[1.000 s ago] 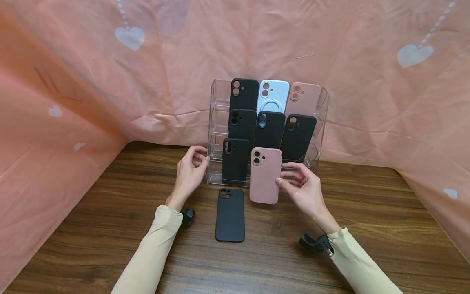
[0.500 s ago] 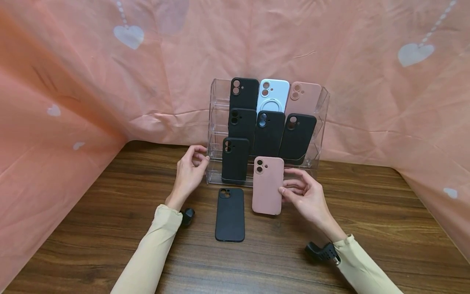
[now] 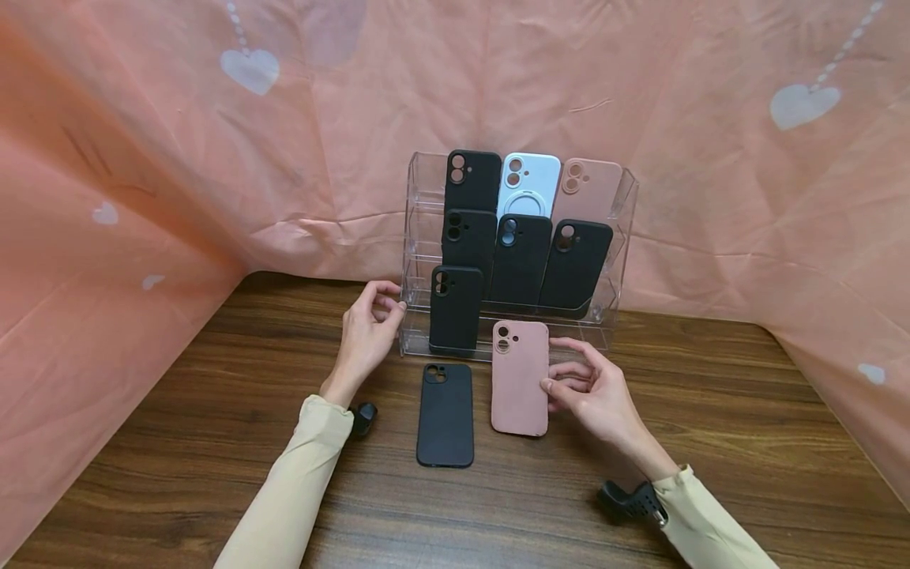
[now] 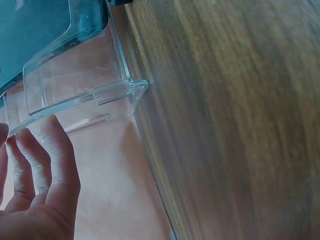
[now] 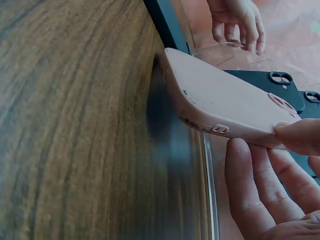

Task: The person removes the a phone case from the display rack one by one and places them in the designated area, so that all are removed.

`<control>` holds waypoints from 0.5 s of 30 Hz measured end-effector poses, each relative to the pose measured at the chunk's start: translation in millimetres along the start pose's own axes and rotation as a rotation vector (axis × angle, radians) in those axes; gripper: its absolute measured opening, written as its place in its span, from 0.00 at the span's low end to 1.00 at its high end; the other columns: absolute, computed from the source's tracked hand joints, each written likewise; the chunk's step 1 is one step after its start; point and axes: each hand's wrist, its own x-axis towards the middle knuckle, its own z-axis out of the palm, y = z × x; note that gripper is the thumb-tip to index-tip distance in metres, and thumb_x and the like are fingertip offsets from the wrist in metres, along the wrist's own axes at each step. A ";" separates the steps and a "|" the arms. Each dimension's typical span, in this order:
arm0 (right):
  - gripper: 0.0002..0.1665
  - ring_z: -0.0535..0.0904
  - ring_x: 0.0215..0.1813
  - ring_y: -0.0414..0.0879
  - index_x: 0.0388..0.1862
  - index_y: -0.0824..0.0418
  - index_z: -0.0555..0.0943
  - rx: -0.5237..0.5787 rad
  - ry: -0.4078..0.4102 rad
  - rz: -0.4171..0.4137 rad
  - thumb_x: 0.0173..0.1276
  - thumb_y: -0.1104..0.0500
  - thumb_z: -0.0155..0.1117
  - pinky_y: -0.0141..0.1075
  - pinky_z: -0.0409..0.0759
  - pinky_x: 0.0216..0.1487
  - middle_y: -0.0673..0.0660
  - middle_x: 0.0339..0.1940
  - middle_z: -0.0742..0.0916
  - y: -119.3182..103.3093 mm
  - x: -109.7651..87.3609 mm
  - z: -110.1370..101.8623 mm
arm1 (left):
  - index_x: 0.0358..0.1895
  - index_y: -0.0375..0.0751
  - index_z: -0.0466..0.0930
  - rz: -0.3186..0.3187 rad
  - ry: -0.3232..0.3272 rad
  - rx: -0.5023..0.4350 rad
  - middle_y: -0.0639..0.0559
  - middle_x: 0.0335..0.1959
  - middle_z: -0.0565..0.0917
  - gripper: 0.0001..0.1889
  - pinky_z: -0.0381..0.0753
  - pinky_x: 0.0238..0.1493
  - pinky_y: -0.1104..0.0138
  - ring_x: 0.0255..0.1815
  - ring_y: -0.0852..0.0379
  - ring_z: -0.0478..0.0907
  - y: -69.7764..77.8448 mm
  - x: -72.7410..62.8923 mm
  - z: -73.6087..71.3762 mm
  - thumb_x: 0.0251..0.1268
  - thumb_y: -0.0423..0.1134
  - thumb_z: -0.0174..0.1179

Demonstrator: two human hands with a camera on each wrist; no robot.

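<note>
My right hand [image 3: 593, 389] pinches the right long edge of a pink phone case [image 3: 520, 379], thumb in front and fingers behind. In the right wrist view the case [image 5: 225, 90] tilts close over the wood, with dark scuffs at its bottom edge. My left hand [image 3: 370, 332] grips the left side edge of a clear acrylic display stand [image 3: 419, 316] between thumb and fingers. On the stand's lowest occupied tier leans a black phone case [image 3: 456, 312]. Another black phone case [image 3: 445, 416] lies flat on the table, left of the pink one.
Higher tiers carry several cases, among them a white one [image 3: 529, 186] with a ring and a second pink one [image 3: 586, 190]. A pink curtain [image 3: 341, 197] with white hearts encloses the wooden table [image 3: 213, 442] at the back and sides.
My right hand has drawn the pink case away from the stand, toward me and slightly right, uncovering the black cases behind it. My left hand has stayed on the stand.
</note>
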 end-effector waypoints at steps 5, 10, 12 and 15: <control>0.38 0.89 0.35 0.40 0.72 0.62 0.68 0.021 -0.033 0.030 0.65 0.73 0.68 0.48 0.90 0.34 0.48 0.37 0.89 1.8 -2.2 1.0 | 0.53 0.45 0.79 -0.002 -0.004 -0.005 0.45 0.37 0.84 0.11 0.83 0.28 0.69 0.30 0.45 0.87 -0.8 0.3 0.1 0.70 0.36 0.63; 0.39 0.89 0.35 0.41 0.73 0.63 0.67 0.034 -0.072 0.050 0.65 0.74 0.68 0.47 0.90 0.33 0.51 0.36 0.88 4.1 -4.1 3.5 | 0.53 0.45 0.79 0.001 -0.006 -0.006 0.45 0.36 0.84 0.11 0.83 0.28 0.68 0.30 0.49 0.86 -1.8 0.5 0.1 0.70 0.37 0.63; 0.39 0.89 0.34 0.41 0.73 0.64 0.67 0.038 -0.088 0.051 0.65 0.75 0.67 0.48 0.90 0.32 0.52 0.36 0.88 4.8 -4.8 4.8 | 0.53 0.45 0.79 0.004 -0.006 -0.006 0.46 0.36 0.84 0.11 0.84 0.28 0.68 0.29 0.53 0.85 -1.9 0.6 0.1 0.70 0.37 0.63; 0.38 0.89 0.33 0.41 0.73 0.65 0.66 0.045 -0.115 0.062 0.65 0.75 0.67 0.49 0.90 0.32 0.57 0.36 0.87 5.3 -5.9 5.9 | 0.53 0.45 0.79 0.004 -0.005 -0.007 0.46 0.36 0.84 0.11 0.83 0.28 0.68 0.28 0.56 0.84 -1.3 0.3 0.0 0.70 0.37 0.63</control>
